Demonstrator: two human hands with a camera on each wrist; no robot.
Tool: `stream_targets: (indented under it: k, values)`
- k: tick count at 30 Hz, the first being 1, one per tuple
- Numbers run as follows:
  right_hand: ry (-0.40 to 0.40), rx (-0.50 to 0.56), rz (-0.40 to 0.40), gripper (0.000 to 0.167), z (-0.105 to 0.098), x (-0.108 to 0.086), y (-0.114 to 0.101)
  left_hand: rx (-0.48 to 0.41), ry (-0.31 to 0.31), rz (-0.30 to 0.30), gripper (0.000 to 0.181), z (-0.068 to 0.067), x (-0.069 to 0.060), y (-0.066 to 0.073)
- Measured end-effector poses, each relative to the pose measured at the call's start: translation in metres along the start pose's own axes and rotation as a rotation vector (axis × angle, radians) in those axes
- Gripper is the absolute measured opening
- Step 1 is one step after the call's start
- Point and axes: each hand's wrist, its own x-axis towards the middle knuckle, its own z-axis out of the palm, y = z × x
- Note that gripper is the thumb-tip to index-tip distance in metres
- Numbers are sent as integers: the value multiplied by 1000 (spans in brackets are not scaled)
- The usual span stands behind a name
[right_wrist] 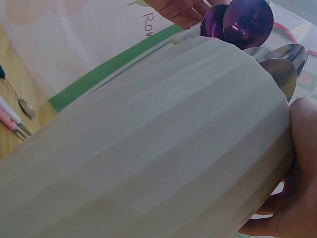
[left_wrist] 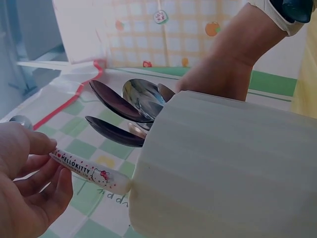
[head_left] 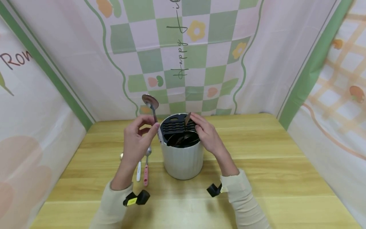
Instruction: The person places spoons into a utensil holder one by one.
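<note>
My left hand [head_left: 138, 135] pinches a spoon [head_left: 150, 101] between thumb and fingers, its bowl pointing up. The spoon's white handle [left_wrist: 91, 171] has Hello Kitty print, and its end is by the wall of a ribbed white utensil holder [head_left: 183, 163]. My right hand [head_left: 210, 135] grips the holder's right side near the rim, thumb close to an upright brownish spoon [right_wrist: 280, 77]. Several dark, shiny spoons [head_left: 184, 138] stand in the front opening of the holder's black slotted lid [head_left: 175, 125]. The fingers on the holder's far side are partly hidden.
On the wooden table [head_left: 257, 149], left of the holder, lie a pink-handled utensil [head_left: 146, 175] and a white-handled one [head_left: 138, 171]. Another utensil there is mostly hidden by the left hand. A checkered cloth [head_left: 171, 63] hangs behind the table.
</note>
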Motion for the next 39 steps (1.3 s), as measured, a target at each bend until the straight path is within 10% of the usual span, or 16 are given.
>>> stream_targets:
  k: [39]
  values:
    - [1, 6, 1, 48, 0, 1, 0, 224, -110, 92, 6, 25, -5, -25]
